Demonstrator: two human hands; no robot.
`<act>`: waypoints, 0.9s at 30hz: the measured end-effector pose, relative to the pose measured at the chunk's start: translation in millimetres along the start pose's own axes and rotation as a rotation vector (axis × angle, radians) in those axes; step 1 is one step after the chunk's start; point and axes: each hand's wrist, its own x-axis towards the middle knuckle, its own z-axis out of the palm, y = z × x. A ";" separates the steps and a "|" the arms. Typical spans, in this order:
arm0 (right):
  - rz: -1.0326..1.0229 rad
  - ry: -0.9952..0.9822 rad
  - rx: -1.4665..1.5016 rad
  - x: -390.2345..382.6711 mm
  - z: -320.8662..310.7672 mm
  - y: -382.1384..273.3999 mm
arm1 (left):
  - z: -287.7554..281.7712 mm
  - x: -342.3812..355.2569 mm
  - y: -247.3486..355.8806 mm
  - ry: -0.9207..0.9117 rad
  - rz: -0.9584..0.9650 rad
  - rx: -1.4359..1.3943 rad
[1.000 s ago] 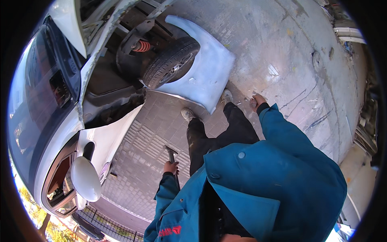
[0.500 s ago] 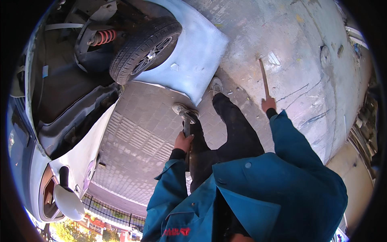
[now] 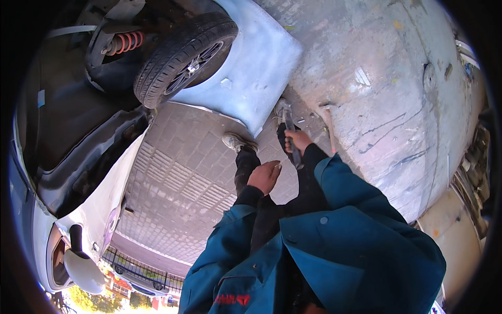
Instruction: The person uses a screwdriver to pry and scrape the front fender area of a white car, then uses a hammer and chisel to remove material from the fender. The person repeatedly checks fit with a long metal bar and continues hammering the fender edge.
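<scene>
My right hand (image 3: 299, 140) is wrapped round a dark hammer (image 3: 289, 121), held upright above my right shoe; its grey head is partly lost against the shoe. My left hand (image 3: 265, 177) is beside it over my left leg, fingers closed, with a tiny pale thing at the fingertips that is too small to name. A second hammer with a wooden handle (image 3: 330, 131) lies on the ground by the concrete's edge, just right of my right hand. Ahead, the pale blue fender (image 3: 251, 63) of a car curves round the wheel (image 3: 188, 60).
The car's opened front, with a red coil spring (image 3: 125, 42), is at the left. Its side mirror (image 3: 83, 269) juts out at lower left. Paving bricks (image 3: 183, 141) lie underfoot, and stained concrete (image 3: 387, 104) stretches to the right. Clutter (image 3: 470, 178) lines the far right.
The dark hammer has passed from my left hand to my right. The wooden-handled hammer has left my right hand and lies on the ground. Both hands have come closer together.
</scene>
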 end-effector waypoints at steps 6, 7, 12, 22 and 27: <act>-0.067 0.248 -0.951 123.8 -139.2 -86.0 | -4.2 -8.1 -70.8 0.210 -0.174 0.343; -0.116 0.189 -1.190 145.9 -153.4 -102.1 | -5.5 -3.5 -83.4 0.209 -0.184 0.367; -0.394 0.767 -1.135 189.5 -207.8 -86.5 | -18.3 51.5 -132.9 0.084 -0.240 0.538; -0.014 0.800 -1.199 234.1 -342.9 22.1 | -2.5 251.5 -171.0 -0.151 -0.190 0.889; -0.048 1.016 -1.203 285.8 -361.2 -4.4 | 6.6 339.9 -146.0 0.015 -0.180 0.970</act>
